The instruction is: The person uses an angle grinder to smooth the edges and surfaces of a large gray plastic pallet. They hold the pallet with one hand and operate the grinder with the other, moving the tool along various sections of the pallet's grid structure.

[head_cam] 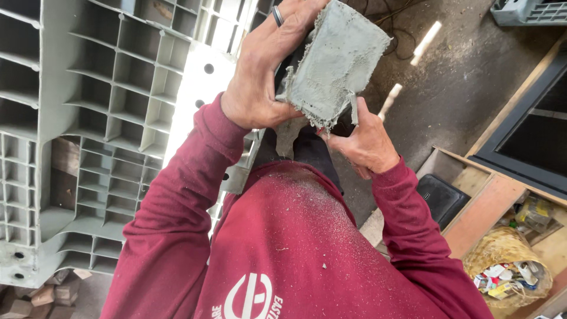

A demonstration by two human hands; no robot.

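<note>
Currently the block [338,62], a grey rough-surfaced slab with ragged, crumbling lower edges, is held up in the air in front of the person's chest, above the floor [466,77]; nothing carries it but the hands. Left hand [263,68] is closed around the block's left edge, fingers wrapped over the top, a dark ring on one finger. Right hand [363,142] is closed at the block's lower right corner, gripping a thin pale stick [390,100] whose tip stands against the block; I cannot tell which end is working.

Progress, as a judgement: fine grey dust lies all over the red sweatshirt [295,236], and the lower edge of the block is frayed, so some scraping looks done. Most faces remain coarse; much seems left.

Containers: a woven basket [502,254] at lower right, beside a wooden frame [490,201], holds small mixed packets and scraps. A grey crate [525,10] shows at the top right corner; contents not visible. Large grey ribbed panel [118,118] to the left, cells empty.
</note>
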